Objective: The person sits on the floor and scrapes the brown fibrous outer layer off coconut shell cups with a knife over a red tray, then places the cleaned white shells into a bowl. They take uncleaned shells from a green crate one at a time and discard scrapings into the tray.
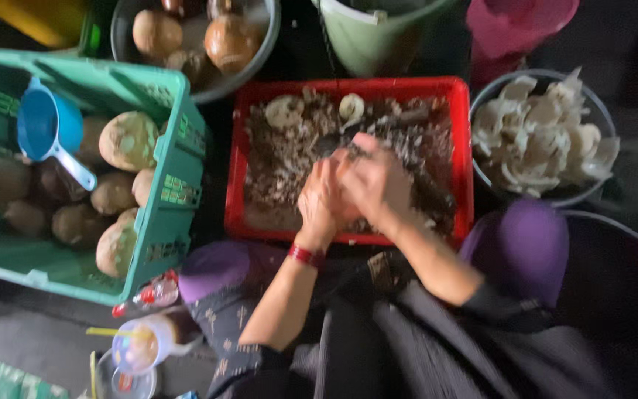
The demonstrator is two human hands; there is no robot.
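1. Dead centre of the frame, both hands are bunched together over the red crate (461, 148), which is full of brown shavings and husk scraps.
2. The left hand (320, 198), a red band at its wrist, is curled shut around something small and pale; motion blur hides what that thing is.
3. The right hand (375, 181) presses in from the right, fingers folded over a dark tool (426, 188) that looks like a blade.
4. The key relation: the tool's long axis slants from the meeting point of the hands down toward the lower right of the crate, so the worked piece lies at its upper-left end, in the left palm. The left hand is the nearer one to that piece; the right only reaches it through the tool.
5. At right of the frame, a round bowl (481, 174) holds white peeled chunks (540, 137), just beside the crate.
6. At left, a green crate (175, 140) is loaded with brown husked coconuts (128, 139), and a blue scoop (47, 127) lies on top.
7. Upper left centre, a grey basin (266, 52) holds more round brown ones.
8. Bottom left, a plastic cup with a straw (138, 347) stands on the floor.
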